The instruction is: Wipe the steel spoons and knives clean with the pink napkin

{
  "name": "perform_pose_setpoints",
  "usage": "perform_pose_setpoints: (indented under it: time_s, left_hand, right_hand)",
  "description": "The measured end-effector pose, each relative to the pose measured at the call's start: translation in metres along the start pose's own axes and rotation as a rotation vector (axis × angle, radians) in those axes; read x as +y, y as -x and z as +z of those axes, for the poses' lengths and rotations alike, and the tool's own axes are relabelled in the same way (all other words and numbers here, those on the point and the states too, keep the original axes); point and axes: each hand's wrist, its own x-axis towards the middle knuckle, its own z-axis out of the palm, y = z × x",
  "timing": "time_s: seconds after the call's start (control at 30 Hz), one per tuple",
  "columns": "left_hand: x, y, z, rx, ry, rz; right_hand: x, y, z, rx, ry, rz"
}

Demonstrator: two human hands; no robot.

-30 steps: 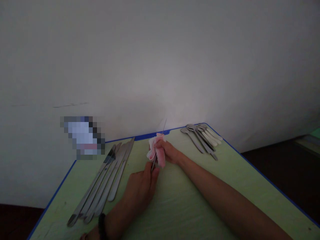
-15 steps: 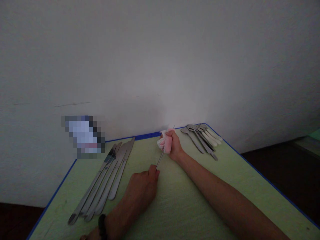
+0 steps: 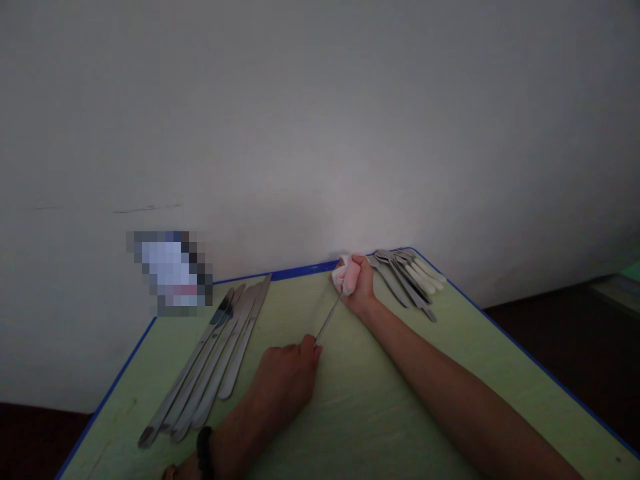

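Note:
My left hand (image 3: 290, 373) is closed around the lower end of a thin metal piece of cutlery (image 3: 328, 321), which slants up and away. It is seen nearly edge-on, so its kind is unclear. Farther up, my right hand (image 3: 363, 287) grips a pink and white cloth (image 3: 351, 277) bunched around the upper part, and the tip is hidden. Several metal table knives (image 3: 210, 367) lie side by side to the left of my left hand. Just beyond my right hand, to the right, is a group of metal spoons (image 3: 400, 273), some with white handles (image 3: 425, 277).
The light green table (image 3: 380, 427) has a blue edge and stands against a grey wall (image 3: 320, 133). At its back left corner is a pixelated, phone-like object (image 3: 170, 270). Dark floor (image 3: 550, 333) shows beyond the right edge.
My right hand and the cloth have slid right along the metal piece, away from my left hand. More of it shows between my hands, and its tip no longer sticks out past the cloth.

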Motion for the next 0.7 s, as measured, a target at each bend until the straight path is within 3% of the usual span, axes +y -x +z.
perform_pose_setpoints:
  time_s: [0.17,0.3,0.4,0.5,0.7]
  left_hand:
    - [-0.004,0.000,-0.002,0.028,0.083,-0.068]
    - [-0.004,-0.002,-0.006,0.017,0.153,-0.151]
    - [-0.005,-0.003,-0.007,0.017,0.181,-0.173]
    - [-0.006,-0.004,-0.004,0.025,0.202,-0.159]
    - [-0.010,-0.002,0.004,0.090,0.236,-0.034]
  right_hand:
    - [0.011,0.012,0.009,-0.080,0.221,0.021]
    - [0.023,0.027,0.015,-0.344,0.664,-0.088]
    - [0.025,0.033,0.017,-0.402,0.790,-0.116]
    - [0.022,0.032,0.018,-0.326,0.734,-0.087]
    - [0.021,0.021,0.014,-0.080,0.393,-0.037]
